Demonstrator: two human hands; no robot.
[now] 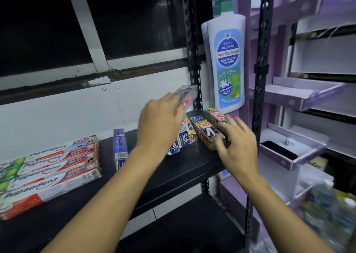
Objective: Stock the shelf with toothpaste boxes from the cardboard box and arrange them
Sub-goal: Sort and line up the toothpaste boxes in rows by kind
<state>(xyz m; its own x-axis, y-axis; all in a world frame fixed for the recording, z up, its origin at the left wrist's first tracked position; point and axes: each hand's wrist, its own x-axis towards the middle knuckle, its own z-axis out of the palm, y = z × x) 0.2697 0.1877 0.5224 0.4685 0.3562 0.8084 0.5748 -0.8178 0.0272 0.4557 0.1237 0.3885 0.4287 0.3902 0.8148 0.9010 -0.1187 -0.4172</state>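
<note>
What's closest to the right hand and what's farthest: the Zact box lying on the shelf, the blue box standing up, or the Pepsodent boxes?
1. Zact box: right beside the right hand, at the right end of the shelf.
2. Blue box: standing mid-shelf, off to the left.
3. Pepsodent boxes: stacked at the far left.

We've got Pepsodent boxes (52,172) stacked lower left on the shelf (173,168), a lone box (119,144) at centre, and Safi boxes (183,139) to its right. Zact boxes (207,131) lie further right, with the raised Zact box (187,96) above them and the bottle display (227,60) behind at upper right.
</note>
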